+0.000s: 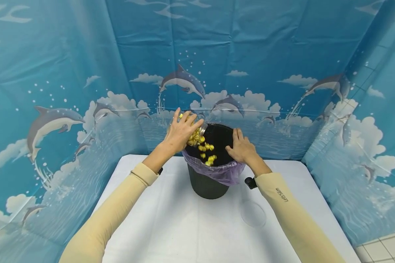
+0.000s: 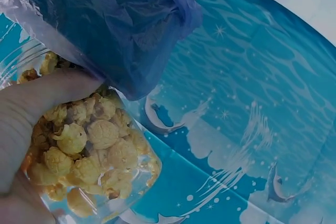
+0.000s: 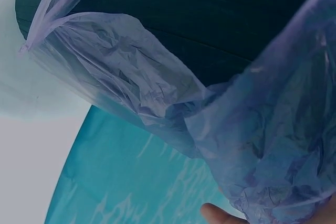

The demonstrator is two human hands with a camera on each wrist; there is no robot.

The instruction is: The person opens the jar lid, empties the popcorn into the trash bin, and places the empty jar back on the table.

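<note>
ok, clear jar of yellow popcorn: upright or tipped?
Tipped. The left hand holds the jar with its mouth over the round dark bin, and popcorn pieces drop out.

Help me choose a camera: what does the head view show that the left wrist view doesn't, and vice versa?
Only head: the right hand at the bin, popcorn spilling from the jar, a clear disc on the white table.
Only left wrist: the jar's thumb-side wall up close.
Both: the left hand gripping the jar, purple bag, dolphin-print sheet.

Yellow popcorn (image 1: pixel 206 147), clear jar (image 2: pixel 137 184), dark green bin (image 1: pixel 209 184), translucent purple bag (image 1: pixel 228 174), white tabletop (image 1: pixel 191 226), pale yellow sleeves (image 1: pixel 108 215), blue curtain (image 1: pixel 204 33) patterned with grey-and-white dolphins (image 1: pixel 184 79), white clouds (image 1: pixel 250 100) and pale ripples (image 1: pixel 276 137)
</note>
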